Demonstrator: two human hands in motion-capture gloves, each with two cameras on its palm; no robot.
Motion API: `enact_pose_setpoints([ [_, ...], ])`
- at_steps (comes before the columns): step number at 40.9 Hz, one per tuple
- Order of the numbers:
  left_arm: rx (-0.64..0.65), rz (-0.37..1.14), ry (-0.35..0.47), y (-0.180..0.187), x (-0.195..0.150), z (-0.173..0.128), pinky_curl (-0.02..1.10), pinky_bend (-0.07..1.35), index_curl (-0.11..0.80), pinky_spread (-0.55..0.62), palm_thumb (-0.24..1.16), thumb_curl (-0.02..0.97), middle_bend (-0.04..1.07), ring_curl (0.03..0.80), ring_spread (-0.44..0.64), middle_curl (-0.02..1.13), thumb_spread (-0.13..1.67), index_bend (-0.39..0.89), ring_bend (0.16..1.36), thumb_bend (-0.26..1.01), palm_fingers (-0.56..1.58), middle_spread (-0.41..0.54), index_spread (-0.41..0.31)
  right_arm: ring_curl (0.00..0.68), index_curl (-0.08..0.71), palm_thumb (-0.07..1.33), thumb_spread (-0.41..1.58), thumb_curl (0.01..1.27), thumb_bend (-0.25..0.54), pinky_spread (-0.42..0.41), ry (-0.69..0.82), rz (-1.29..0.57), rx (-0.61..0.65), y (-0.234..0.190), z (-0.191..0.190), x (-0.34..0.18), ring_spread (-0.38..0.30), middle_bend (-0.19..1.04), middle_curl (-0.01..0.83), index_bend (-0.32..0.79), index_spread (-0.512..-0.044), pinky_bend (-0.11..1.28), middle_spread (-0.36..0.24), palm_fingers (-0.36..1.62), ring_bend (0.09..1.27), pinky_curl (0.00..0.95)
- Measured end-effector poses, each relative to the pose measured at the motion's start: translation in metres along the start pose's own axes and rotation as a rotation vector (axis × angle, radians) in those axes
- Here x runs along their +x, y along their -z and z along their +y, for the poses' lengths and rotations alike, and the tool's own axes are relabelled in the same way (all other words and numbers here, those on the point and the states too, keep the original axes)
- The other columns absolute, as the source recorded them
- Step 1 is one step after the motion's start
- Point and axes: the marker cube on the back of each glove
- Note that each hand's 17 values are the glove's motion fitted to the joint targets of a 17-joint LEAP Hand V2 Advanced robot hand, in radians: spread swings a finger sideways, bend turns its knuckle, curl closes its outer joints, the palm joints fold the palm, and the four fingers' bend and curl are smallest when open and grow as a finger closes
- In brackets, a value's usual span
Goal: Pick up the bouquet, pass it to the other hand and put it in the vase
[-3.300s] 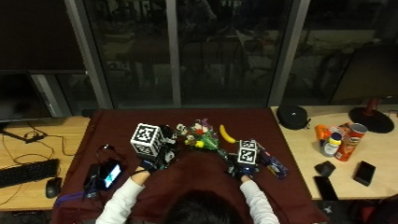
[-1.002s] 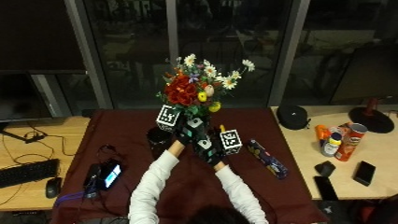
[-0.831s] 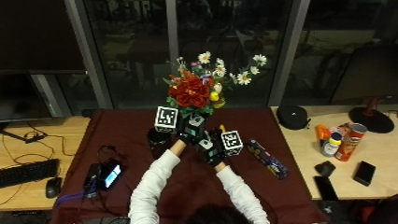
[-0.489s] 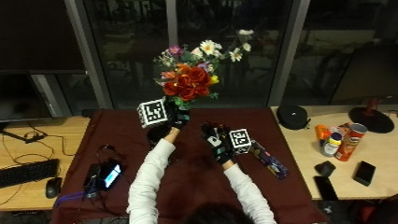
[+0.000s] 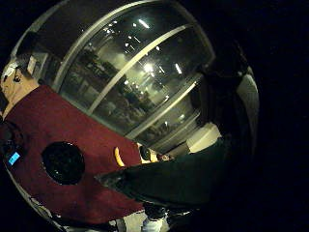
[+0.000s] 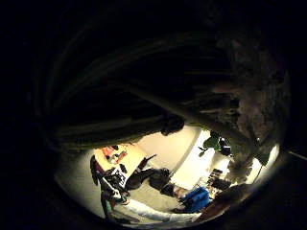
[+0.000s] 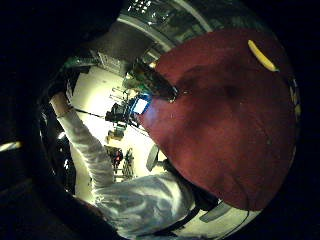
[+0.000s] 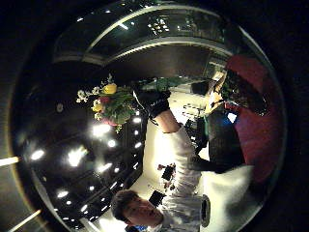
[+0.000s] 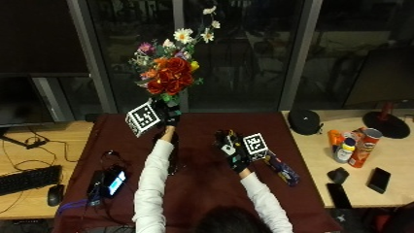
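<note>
While the left hand point(image 9: 169, 112) clasps the upright bouquet point(image 9: 169, 77) high over the worktop's point(image 9: 213, 194) far edge, the vase point(image 5: 63, 162) lies beneath; the right hand point(image 9: 232, 150) hangs released.

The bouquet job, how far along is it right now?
Pickup and handover look done: the left hand holds the bouquet raised by its stems, while the right hand is off it, fingers relaxed. In hand: carrying it. Left: placing it in the vase, which sits without flowers on the maroon tablecloth.
</note>
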Motion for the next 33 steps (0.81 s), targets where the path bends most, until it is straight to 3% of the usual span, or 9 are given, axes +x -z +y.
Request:
enact_pose_setpoints([
  [8, 0.053, -0.092, -0.028, 0.006, -0.021, -0.007, 0.5, 0.58, 0.552, -0.36, 0.83, 0.632, 0.66, 0.472, -0.35, 0.54, 0.59, 0.3, 0.72, -0.04, 1.32, -0.307, -0.277, 0.333, 0.4, 0.84, 1.03, 0.58, -0.021, 0.18, -0.025, 0.017, -0.009, 0.0, 0.004, 0.015, -0.034, 0.23, 0.393, 0.14, -0.286, 0.26, -0.028, 0.59, 0.33, 0.318],
  [13, 0.088, -0.122, -0.02, 0.009, -0.026, -0.006, 0.5, 0.58, 0.557, -0.36, 0.83, 0.636, 0.66, 0.473, -0.35, 0.54, 0.59, 0.29, 0.72, -0.04, 1.32, -0.306, -0.277, 0.328, 0.37, 0.84, 1.04, 0.57, -0.019, 0.185, -0.039, 0.036, -0.023, 0.005, 0.002, 0.024, -0.036, 0.29, 0.409, 0.13, -0.299, 0.22, -0.032, 0.63, 0.31, 0.308],
  [33, 0.059, -0.183, 0.037, 0.009, -0.063, -0.006, 0.51, 0.58, 0.569, -0.36, 0.82, 0.646, 0.64, 0.476, -0.35, 0.54, 0.59, 0.26, 0.71, -0.04, 1.32, -0.305, -0.277, 0.341, 0.335, 0.83, 1.06, 0.55, -0.019, 0.2, -0.101, 0.05, -0.023, 0.012, 0.011, 0.039, -0.029, 0.29, 0.413, 0.14, -0.3, 0.18, -0.025, 0.64, 0.28, 0.31],
])
